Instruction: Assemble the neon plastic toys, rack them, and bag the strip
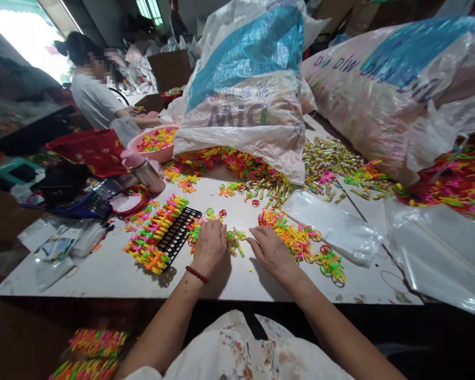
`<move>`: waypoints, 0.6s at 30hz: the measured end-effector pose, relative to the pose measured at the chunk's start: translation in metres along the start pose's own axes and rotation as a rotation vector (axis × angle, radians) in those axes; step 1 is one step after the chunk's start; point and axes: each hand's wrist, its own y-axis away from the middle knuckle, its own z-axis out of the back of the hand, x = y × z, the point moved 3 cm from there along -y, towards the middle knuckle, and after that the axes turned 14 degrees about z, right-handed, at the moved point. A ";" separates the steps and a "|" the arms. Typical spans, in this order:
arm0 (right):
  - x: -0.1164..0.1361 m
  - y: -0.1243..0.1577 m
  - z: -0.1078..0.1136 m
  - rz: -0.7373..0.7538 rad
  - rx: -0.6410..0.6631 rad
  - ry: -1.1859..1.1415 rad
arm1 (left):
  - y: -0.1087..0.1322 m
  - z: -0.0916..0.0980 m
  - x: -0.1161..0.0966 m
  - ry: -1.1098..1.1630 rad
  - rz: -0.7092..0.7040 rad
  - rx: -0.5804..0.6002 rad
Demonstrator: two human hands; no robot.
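My left hand (210,244), with a red bead bracelet (197,274) on its wrist, rests on the white table with bent fingers close together. Whatever those fingers cover is hidden. Small bright plastic toy pieces (235,240) lie just right of it. My right hand (272,251) is low over the table, thumb and fingers apart, with nothing visible between them. Beyond it spreads a heap of yellow, pink and orange plastic pieces with wheels (291,232). Left of my left hand stands a black grid rack (180,232), its left part filled with rows of colourful toy pieces (156,235).
A large white-and-blue sack (241,89) spills pieces at the back; another full sack (380,89) lies right. Clear plastic bags (332,224) cover the right side. A pink tumbler (144,171) and pink basin (158,150) stand left. A person in white (95,100) sits beyond.
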 end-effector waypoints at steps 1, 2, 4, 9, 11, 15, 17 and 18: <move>-0.004 -0.010 -0.003 0.014 0.027 0.026 | -0.002 0.003 0.004 -0.066 -0.023 -0.049; -0.008 -0.022 -0.007 0.020 0.056 0.046 | -0.001 0.004 0.008 -0.111 -0.034 -0.086; -0.017 -0.049 -0.019 0.015 0.121 0.087 | 0.003 0.002 0.013 -0.165 -0.052 -0.119; -0.037 -0.106 -0.065 0.047 0.348 0.145 | 0.021 -0.014 0.020 -0.231 -0.084 -0.040; -0.043 -0.116 -0.081 0.041 0.418 0.152 | 0.025 -0.017 0.025 -0.224 -0.078 -0.021; -0.056 -0.127 -0.095 -0.037 0.436 0.192 | 0.028 -0.021 0.036 -0.204 -0.125 0.014; -0.060 -0.139 -0.097 -0.089 0.424 0.209 | 0.029 -0.022 0.041 -0.192 -0.157 0.013; -0.060 -0.146 -0.097 -0.108 0.414 0.213 | 0.029 -0.022 0.042 -0.186 -0.167 0.004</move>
